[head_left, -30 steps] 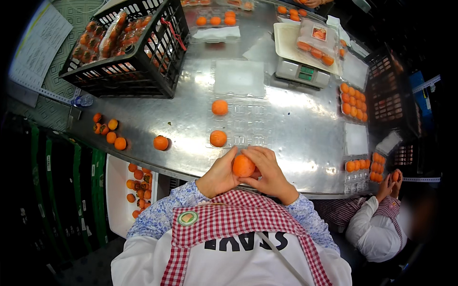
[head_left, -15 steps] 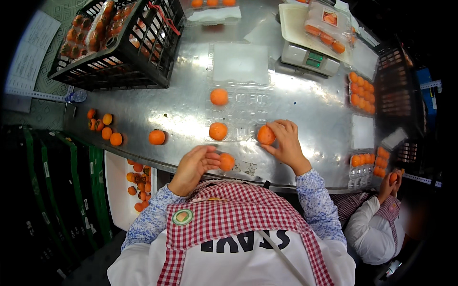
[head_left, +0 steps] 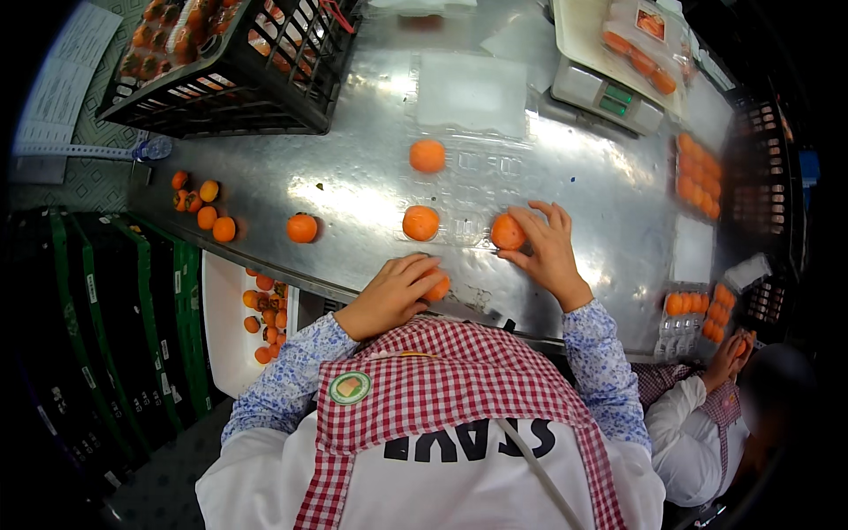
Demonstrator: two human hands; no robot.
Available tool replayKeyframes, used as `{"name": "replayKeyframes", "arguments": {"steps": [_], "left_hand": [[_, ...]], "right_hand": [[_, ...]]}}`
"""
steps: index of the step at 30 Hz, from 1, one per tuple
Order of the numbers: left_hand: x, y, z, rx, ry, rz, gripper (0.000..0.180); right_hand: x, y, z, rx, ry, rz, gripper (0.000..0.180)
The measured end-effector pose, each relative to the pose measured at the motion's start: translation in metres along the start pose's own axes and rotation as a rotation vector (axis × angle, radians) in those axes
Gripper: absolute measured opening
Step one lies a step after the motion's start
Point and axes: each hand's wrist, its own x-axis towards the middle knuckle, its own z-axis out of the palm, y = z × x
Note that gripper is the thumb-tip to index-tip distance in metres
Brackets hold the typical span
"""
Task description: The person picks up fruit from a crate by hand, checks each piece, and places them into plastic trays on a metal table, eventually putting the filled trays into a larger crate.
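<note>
A clear plastic clamshell pack [head_left: 477,181] lies open on the metal table in front of me. Two orange persimmons sit along its left side, one persimmon [head_left: 427,155] farther off and another persimmon [head_left: 421,223] nearer. At the near right corner, my right hand [head_left: 549,252] has thumb and fingers closed around a persimmon [head_left: 507,232]. My left hand [head_left: 389,291] curls over a persimmon [head_left: 436,283] by the table's near edge, its fingers partly hiding the fruit. Off to the left, a lone persimmon [head_left: 301,228] rests on the table.
Several loose persimmons [head_left: 207,217] lie at the table's left end, above a white bin [head_left: 225,353] of more. A black crate [head_left: 221,97] of packed fruit stands far left, a scale [head_left: 609,97] far right. Filled packs [head_left: 698,177] and a co-worker [head_left: 698,424] are at right.
My left hand has moved right and closed over the near persimmon. My right hand stays with its persimmon at the pack's corner. The whole view has shifted slightly.
</note>
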Motion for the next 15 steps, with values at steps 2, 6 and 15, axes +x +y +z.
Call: {"name": "replayKeyframes", "arguments": {"steps": [2,6,15], "left_hand": [[0.005,-0.004,0.006,0.018,-0.015,0.033,0.071],[0.010,-0.010,0.011,-0.165,-0.018,-0.044,0.070],[0.013,0.015,-0.005,-1.736,-0.159,-0.416,0.057]], "right_hand": [[-0.001,-0.001,0.001,-0.019,0.011,0.003,0.071],[-0.005,-0.012,-0.005,-0.014,0.069,0.033,0.068],[-0.037,-0.069,0.004,0.999,-0.049,0.503,0.025]]}}
